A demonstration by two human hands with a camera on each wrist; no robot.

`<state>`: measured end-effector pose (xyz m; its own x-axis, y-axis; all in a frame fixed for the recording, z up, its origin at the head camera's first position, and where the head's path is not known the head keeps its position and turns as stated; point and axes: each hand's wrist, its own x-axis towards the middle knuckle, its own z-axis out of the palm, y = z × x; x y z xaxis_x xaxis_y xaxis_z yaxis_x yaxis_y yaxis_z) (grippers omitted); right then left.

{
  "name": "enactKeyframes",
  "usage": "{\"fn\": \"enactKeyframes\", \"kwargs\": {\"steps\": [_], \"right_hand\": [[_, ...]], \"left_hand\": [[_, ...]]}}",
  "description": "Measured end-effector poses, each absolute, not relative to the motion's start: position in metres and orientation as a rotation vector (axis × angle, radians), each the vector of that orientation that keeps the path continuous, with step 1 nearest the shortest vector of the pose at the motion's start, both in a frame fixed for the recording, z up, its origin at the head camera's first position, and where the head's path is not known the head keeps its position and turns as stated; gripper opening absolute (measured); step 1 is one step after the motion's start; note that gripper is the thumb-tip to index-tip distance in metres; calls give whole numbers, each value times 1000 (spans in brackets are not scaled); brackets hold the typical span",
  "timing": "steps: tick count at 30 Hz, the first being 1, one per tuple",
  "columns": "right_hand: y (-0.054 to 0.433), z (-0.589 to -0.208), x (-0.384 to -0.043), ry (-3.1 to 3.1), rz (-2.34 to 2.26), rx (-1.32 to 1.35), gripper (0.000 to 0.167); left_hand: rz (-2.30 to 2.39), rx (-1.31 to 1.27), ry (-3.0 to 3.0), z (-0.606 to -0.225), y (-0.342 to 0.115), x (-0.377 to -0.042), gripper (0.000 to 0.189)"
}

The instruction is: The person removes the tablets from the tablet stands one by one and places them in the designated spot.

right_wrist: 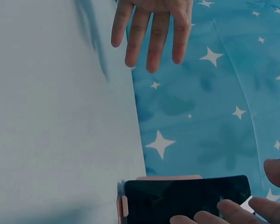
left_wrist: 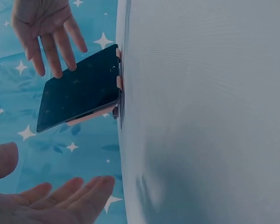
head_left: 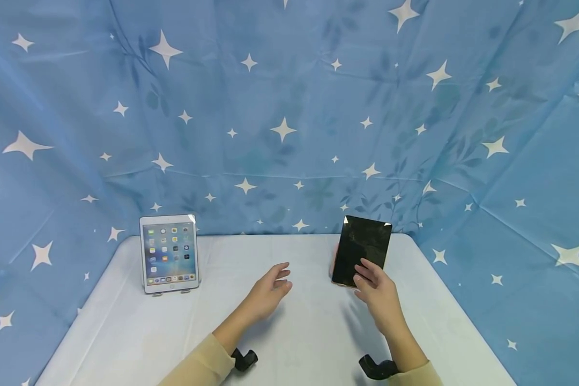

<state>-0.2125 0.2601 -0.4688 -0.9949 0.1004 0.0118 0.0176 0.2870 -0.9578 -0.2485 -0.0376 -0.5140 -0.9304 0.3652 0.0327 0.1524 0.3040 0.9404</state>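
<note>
A black tablet (head_left: 362, 244) with a dark screen leans on a pinkish stand (left_wrist: 119, 83) at the back right of the table. My right hand (head_left: 377, 295) is in front of its lower edge, fingers spread and relaxed, overlapping the tablet in the head view. Over the middle of the table my left hand (head_left: 266, 294) hovers with its fingers loosely extended and nothing in it. Both palms face inward. On the back left a white tablet (head_left: 170, 253) stands upright on a holder, its screen lit with rows of app icons.
A white cloth covers the table (head_left: 270, 343). Behind and at both sides hangs a blue curtain (head_left: 289, 107) with white stars. Black straps with mounts (head_left: 378, 367) sit at both wrists, and beige sleeves (head_left: 200, 364) cover the forearms.
</note>
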Motion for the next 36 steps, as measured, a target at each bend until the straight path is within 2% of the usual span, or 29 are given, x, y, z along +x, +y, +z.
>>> {"fn": "enactKeyframes", "kwargs": {"steps": [23, 36], "right_hand": [[304, -451, -226, -2420, 1902, -326, 65], [324, -447, -238, -2441, 1886, -297, 63]], "left_hand": [[1916, 502, 1990, -488, 9, -293, 50], [1947, 458, 1856, -459, 26, -322, 47]]}}
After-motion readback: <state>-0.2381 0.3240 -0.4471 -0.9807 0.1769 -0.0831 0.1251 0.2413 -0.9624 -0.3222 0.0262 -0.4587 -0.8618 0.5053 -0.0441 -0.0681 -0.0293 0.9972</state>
